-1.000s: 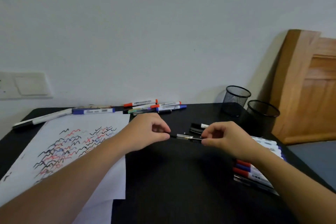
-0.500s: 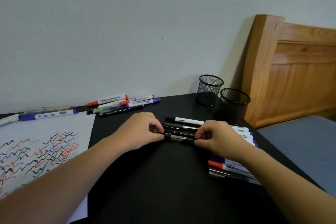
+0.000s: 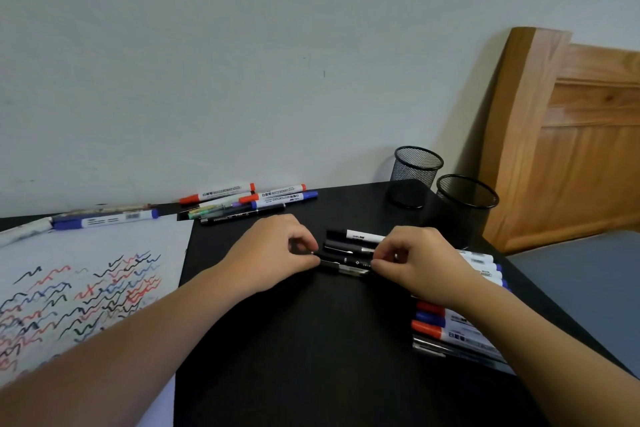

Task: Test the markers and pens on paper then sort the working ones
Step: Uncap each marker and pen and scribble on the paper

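My left hand (image 3: 273, 255) and my right hand (image 3: 420, 262) pinch the two ends of a black pen (image 3: 346, 270) that lies level on the black table (image 3: 294, 340). Just behind it lie two more dark pens and a white marker with a black cap (image 3: 360, 236), side by side. A row of blue-capped and red-capped markers (image 3: 450, 326) runs under my right wrist and forearm. The paper (image 3: 86, 288) at the left carries black, red and blue squiggles.
Two black mesh pen cups (image 3: 417, 173) (image 3: 465, 204) stand at the back right corner. A bunch of markers and pens (image 3: 249, 201) lies along the wall, with a blue-capped marker (image 3: 104, 218) at the paper's top edge. A wooden bed frame (image 3: 571, 149) stands right of the table.
Both hands have carried the black pen down and back until it lies on the table beside the dark pens. The camera has swung right, so the paper shifted left.
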